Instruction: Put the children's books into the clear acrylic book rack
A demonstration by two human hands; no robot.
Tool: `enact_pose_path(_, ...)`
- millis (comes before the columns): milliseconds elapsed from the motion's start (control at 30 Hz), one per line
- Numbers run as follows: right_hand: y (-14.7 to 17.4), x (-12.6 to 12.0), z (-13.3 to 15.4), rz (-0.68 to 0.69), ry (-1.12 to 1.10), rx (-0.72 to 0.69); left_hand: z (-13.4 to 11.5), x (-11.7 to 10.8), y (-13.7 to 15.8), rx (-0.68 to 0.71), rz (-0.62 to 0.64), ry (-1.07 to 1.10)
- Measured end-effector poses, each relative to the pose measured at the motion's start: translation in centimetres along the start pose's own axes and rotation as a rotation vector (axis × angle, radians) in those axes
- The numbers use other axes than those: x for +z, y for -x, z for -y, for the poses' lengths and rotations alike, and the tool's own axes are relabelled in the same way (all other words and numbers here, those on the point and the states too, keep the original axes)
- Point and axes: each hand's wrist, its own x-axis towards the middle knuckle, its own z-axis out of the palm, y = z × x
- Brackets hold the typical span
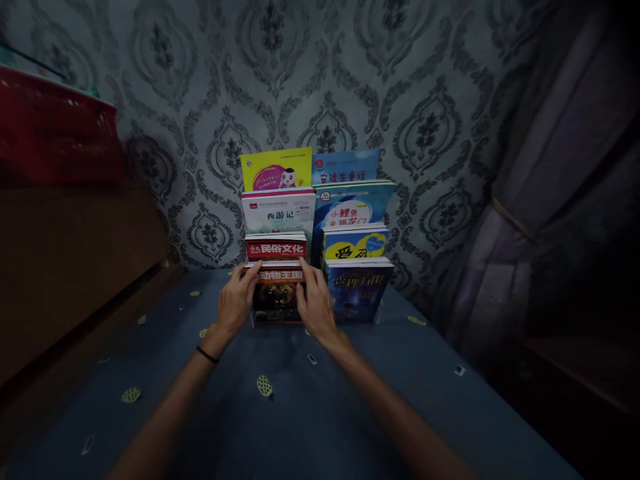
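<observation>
Books stand upright in two stepped columns. At the front of the left column is a book with an orange title band and a big cat's face (276, 297). My left hand (237, 299) grips its upper left corner, thumb in front and fingers at the side. On the opposite edge, my right hand (315, 299) holds the upper right corner, with fingertips over the top. Just behind it rises a red-covered book (277, 249), then a pale book (278, 215) and a yellow one (277, 165). To the right stands a dark blue book (359, 293).
Behind the dark blue book are a blue and yellow book (356, 245) and two bluish ones. A blue patterned cloth (210, 413) covers the table. Patterned wallpaper backs it, a tied curtain (505, 267) hangs right, and a red bag (55, 130) sits on a brown box (75, 267) at left.
</observation>
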Motion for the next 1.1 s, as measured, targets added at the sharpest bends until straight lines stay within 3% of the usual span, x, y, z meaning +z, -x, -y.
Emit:
enact_pose_path(233, -0.2, 0.1, -0.4, -0.012, 0.075, -0.015, 0.4, 0.9, -0.2, 0.013, -0.033, 0.056)
enact_pose_path(567, 0.0, -0.1, -0.5, -0.059, -0.011, 0.008, 0.6, 0.9, 0.3, -0.023, 0.009, 0.213)
enact_pose_path(800, -0.3, 0.3, -1.1, -0.140, -0.205, 0.096, 1.2, 2.2, 1.7, -0.234, -0.080, 0.430)
enact_pose_path(1100, 0.5, 1.0, -4.1, 0.154, -0.113, 0.116, 1.1, 2.1, 1.8, -0.207, -0.032, 0.350)
